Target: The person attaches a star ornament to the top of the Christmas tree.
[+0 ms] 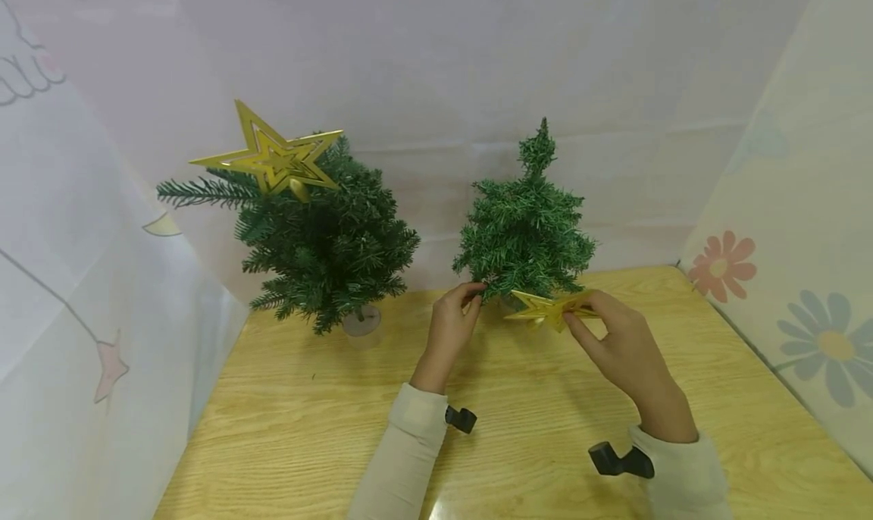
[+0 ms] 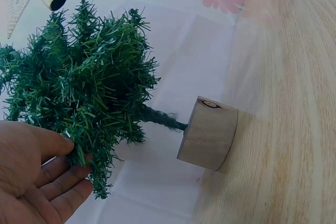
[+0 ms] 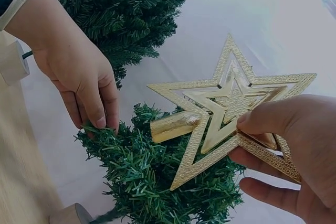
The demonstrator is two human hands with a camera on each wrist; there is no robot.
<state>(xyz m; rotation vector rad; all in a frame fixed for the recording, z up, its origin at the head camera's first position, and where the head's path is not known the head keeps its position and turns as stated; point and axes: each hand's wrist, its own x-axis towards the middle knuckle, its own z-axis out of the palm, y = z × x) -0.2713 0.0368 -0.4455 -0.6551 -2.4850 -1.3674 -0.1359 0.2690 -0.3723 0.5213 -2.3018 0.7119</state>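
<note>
A small green Christmas tree (image 1: 528,232) stands upright at the back of the table, its round wooden base (image 2: 209,134) showing in the left wrist view. My left hand (image 1: 453,321) pinches a low branch tip on the tree's left side between thumb and fingers. In my right hand (image 1: 617,342) is a gold star tree topper (image 3: 231,106), gripped by one edge between thumb and fingers. The star's hollow gold socket (image 3: 176,126) points toward the tree. In the head view the star is low in front of the branches, well under the tree's bare top (image 1: 543,130).
To the left stands a fuller green tree (image 1: 334,239) on a wooden base (image 1: 361,321), with another gold star (image 1: 280,160) leaning at its top. The wooden table (image 1: 518,429) meets a pale cloth backdrop (image 1: 436,65) behind and printed panels at both sides.
</note>
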